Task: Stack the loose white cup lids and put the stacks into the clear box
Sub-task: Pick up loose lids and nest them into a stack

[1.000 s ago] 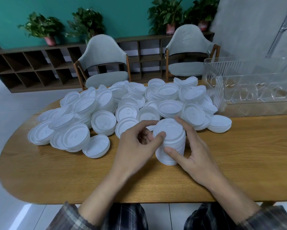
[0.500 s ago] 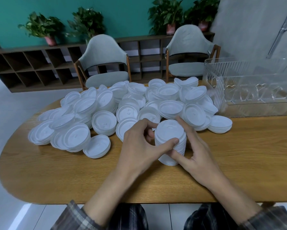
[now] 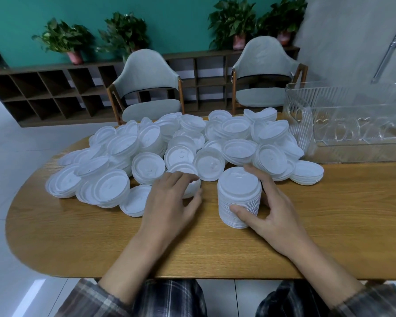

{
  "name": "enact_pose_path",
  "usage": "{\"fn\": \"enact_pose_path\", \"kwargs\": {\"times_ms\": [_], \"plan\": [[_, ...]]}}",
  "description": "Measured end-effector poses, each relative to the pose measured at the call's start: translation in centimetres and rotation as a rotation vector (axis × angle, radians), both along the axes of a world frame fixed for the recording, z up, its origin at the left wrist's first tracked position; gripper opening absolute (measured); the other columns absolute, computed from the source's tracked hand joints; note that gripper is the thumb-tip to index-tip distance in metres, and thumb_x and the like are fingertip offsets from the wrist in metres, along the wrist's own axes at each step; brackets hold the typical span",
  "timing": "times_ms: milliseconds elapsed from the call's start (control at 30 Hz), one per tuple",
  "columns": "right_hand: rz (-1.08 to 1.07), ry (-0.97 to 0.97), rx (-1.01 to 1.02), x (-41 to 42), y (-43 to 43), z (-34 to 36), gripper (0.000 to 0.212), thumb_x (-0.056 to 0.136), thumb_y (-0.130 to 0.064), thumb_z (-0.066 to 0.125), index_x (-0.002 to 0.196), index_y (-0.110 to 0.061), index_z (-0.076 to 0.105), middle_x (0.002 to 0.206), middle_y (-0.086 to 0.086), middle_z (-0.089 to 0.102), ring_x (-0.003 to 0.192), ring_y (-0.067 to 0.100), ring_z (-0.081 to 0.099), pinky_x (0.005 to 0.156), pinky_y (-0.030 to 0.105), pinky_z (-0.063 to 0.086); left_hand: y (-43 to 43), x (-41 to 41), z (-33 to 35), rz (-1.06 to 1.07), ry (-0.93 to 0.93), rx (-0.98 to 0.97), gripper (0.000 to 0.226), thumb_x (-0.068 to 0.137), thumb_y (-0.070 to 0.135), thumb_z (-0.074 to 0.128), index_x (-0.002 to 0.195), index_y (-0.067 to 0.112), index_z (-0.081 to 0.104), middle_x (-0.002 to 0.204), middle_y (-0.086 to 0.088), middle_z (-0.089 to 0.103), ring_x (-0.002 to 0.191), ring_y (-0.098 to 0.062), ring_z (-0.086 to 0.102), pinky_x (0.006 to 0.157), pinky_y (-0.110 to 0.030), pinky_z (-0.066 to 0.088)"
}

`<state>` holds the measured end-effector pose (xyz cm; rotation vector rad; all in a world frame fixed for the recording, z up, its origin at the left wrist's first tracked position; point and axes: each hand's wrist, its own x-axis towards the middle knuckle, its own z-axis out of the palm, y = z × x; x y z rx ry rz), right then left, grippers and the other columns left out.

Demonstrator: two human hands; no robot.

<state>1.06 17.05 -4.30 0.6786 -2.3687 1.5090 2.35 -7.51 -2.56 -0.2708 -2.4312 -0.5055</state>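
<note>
On my feed the right hand grips the stack of lids, with the thumb pressed on the near side and the fingers curved round the back. The stack stands upright on the oval table, a neat white cylinder with fine ridges down its side and a smooth round top.

The left hand is arched over a single lid at the near edge of the heap. The fingertips are smeared with motion, so I cannot tell whether it has hold of that lid or only touches it.

Behind both hands the loose lids lie in a wide heap across the table, thin glossy plastic discs with raised rims (some tilted, some already nested in short piles). The clear box stands at the far right of the table, just beside the heap. It is transparent, with ribbed walls and rounded corners.

The tabletop is warm wood grain. Plaid sleeves show at the bottom edge. Two grey padded chairs face me, with a dark cubby shelf and potted plants behind them.
</note>
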Motion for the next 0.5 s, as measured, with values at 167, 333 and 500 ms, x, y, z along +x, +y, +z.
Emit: {"fn": "enact_pose_path", "kwargs": {"times_ms": [167, 333, 500], "plan": [[0.0, -0.002, 0.005, 0.1, 0.0, 0.1, 0.076, 0.081, -0.057, 0.081, 0.146, -0.041, 0.046, 0.139, -0.03, 0.054, 0.134, 0.0, 0.052, 0.108, 0.028, 0.046, -0.8, -0.4, -1.2, 0.002, -0.037, -0.148, 0.029, 0.084, 0.007, 0.082, 0.109, 0.017, 0.074, 0.091, 0.002, 0.075, 0.085, -0.027, 0.071, 0.073, -0.042, 0.053], [-0.003, -0.002, -0.003, 0.0, 0.0, 0.1, 0.076, 0.08, -0.054, 0.08, 0.146, -0.04, 0.046, 0.139, -0.027, 0.056, 0.134, 0.003, 0.053, 0.109, 0.032, 0.047, -0.3, -0.1, -0.8, -0.038, -0.096, 0.078, 0.028, 0.087, 0.005, 0.08, 0.11, 0.021, 0.074, 0.09, 0.008, 0.069, 0.085, -0.015, 0.067, 0.069, -0.038, 0.056], [-0.01, 0.011, 0.004, 0.0, -0.1, 0.1, 0.078, 0.079, -0.061, 0.079, 0.146, -0.043, 0.045, 0.141, -0.029, 0.053, 0.137, 0.002, 0.05, 0.109, 0.027, 0.045, 0.0, 0.2, 0.6, -0.045, -0.076, 0.324, 0.027, 0.085, 0.014, 0.086, 0.109, 0.02, 0.076, 0.086, 0.015, 0.066, 0.085, -0.004, 0.062, 0.075, -0.019, 0.049]]}}
